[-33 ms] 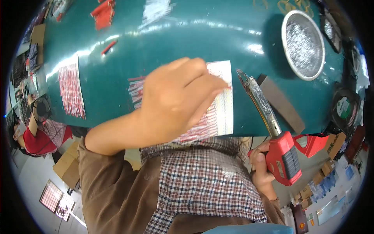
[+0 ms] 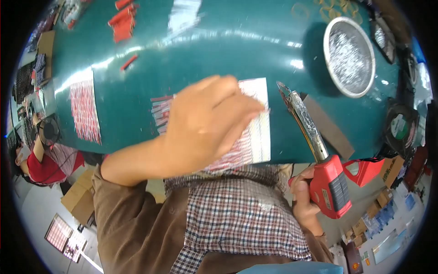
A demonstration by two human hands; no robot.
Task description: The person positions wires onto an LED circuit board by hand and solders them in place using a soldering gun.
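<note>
My left hand (image 2: pixel 212 123) is closed in a pinch above a white card (image 2: pixel 258 137) on the green table. Rows of thin red and white wires (image 2: pixel 230 157) lie across that card, and their loose ends stick out at its left. Whatever sits between the pinched fingertips is too small and blurred to make out. In my right hand (image 2: pixel 303 196) is a red soldering gun (image 2: pixel 329 187) with a black grip panel. Its metal barrel points up and away, and the thin tip is just right of the card, apart from it.
A brown flat bar (image 2: pixel 328 125) lies beside the barrel. Beyond it stands a metal bowl (image 2: pixel 326 50) of shiny bits. A second wired card (image 2: pixel 84 109), red pieces (image 2: pixel 122 27) and a white bundle (image 2: pixel 182 16) are on the table. Another person (image 2: pixel 50 160) works at far left.
The view has shifted slightly, so the table's things appear a little lower. Both hands keep nearly the same pose.
</note>
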